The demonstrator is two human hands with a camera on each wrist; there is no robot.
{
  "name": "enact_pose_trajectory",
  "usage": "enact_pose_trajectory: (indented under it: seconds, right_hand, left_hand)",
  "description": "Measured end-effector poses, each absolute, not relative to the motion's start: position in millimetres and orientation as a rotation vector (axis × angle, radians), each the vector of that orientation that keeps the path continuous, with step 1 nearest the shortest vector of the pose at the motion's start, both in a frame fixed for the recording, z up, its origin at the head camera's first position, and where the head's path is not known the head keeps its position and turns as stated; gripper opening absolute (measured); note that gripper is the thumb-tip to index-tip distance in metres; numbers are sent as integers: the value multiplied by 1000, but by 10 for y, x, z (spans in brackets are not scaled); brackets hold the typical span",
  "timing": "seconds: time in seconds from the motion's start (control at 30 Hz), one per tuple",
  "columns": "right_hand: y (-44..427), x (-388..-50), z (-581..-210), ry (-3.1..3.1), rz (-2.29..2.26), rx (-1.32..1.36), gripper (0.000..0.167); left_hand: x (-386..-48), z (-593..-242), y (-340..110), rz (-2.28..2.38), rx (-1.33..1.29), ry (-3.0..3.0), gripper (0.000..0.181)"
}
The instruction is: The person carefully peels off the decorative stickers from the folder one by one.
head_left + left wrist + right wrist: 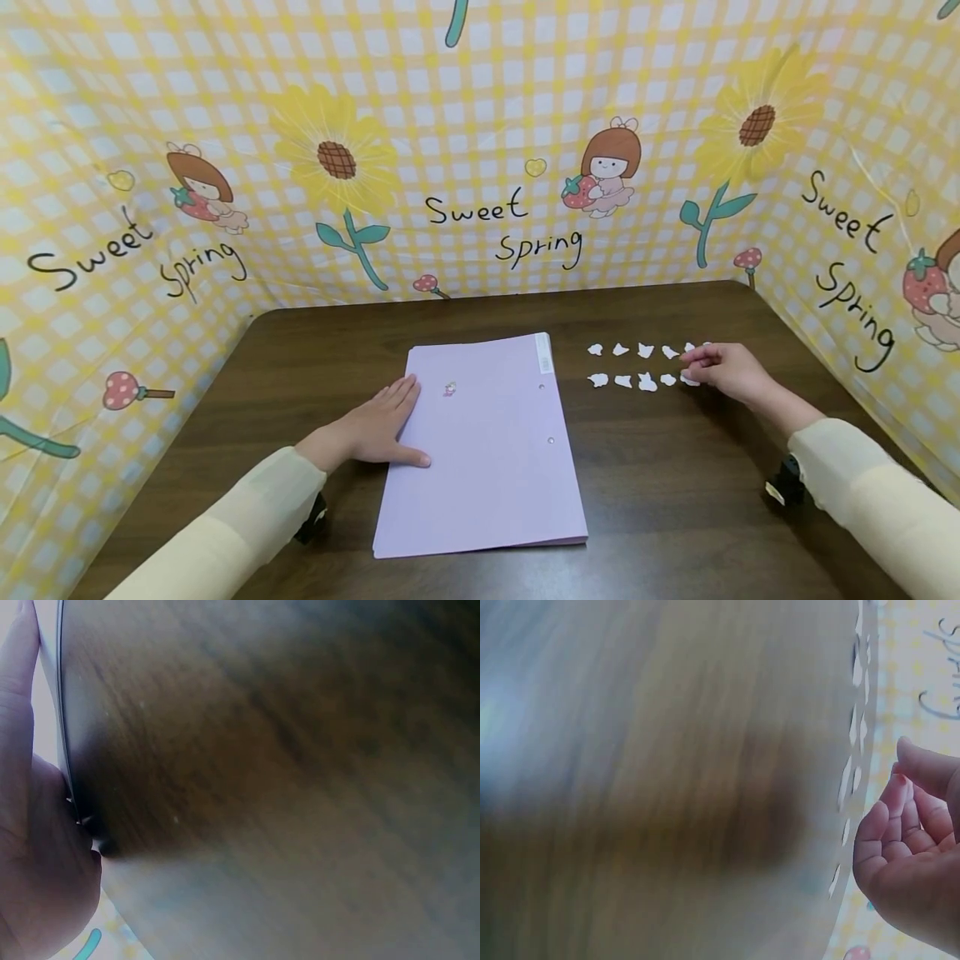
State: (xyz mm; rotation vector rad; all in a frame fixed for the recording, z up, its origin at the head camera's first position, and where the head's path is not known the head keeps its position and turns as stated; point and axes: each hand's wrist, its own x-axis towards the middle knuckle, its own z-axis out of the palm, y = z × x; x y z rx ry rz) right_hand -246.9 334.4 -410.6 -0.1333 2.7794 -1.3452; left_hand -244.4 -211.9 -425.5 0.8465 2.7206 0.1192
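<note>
A lavender folder (487, 467) lies flat on the table, with one small coloured sticker (450, 388) near its upper left. My left hand (378, 425) rests spread on the folder's left edge, its thumb on the cover; part of that hand (45, 847) also shows in the left wrist view. To the folder's right, small white cut-out pieces (647, 382) lie in two rows. Over the right end of these rows is my right hand (723, 371), fingers curled and thumb close to the index fingertip. A tiny reddish spot shows at the fingertips (900, 778); whether they pinch anything is unclear.
The dark wooden table (660, 517) is walled on three sides by a yellow checked cloth (480, 125) printed with flowers and lettering. A white label strip (544, 354) and two punched holes mark the folder's right side. Dark wrist devices (786, 483) sit under both sleeves.
</note>
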Motion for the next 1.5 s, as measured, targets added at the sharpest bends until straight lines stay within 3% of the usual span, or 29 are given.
enact_pose_trajectory:
  seconds: [0.87, 1.5]
  right_hand:
    - [1744, -2785, -3988, 2477, -1677, -305, 34]
    - [712, -3055, -3867, 2327, -1562, -382, 33]
  left_hand:
    - [-2442, -4283, -2139, 125, 872, 2715, 124]
    - [-2449, -4301, -2132, 113, 870, 2730, 126]
